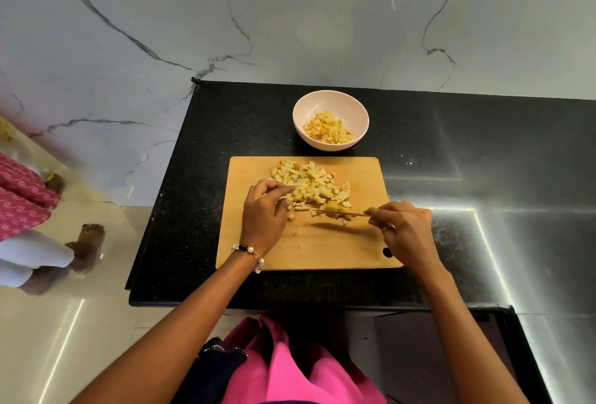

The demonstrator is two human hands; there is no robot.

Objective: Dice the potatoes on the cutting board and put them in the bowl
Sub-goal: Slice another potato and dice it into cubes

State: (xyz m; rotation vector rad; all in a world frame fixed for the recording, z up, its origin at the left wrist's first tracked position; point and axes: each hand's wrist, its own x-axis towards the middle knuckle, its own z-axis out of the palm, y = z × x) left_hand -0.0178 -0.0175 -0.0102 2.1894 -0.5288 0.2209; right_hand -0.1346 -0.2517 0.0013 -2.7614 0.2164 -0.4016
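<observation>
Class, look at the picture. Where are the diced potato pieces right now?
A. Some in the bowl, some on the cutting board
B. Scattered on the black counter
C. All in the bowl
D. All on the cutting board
A: a small heap sits in the bowl, and a larger pile of potato pieces lies on the cutting board.

Black counter (451, 145) (cutting board (258, 242), bowl (329, 100))

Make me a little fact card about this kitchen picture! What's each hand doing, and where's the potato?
left hand: fingers curled beside the potato pile
right hand: holds the knife, blade flat over the board
diced potato: heaped on the cutting board
bowl: behind the board, already partly filled with cubes
counter: black and shiny
</observation>
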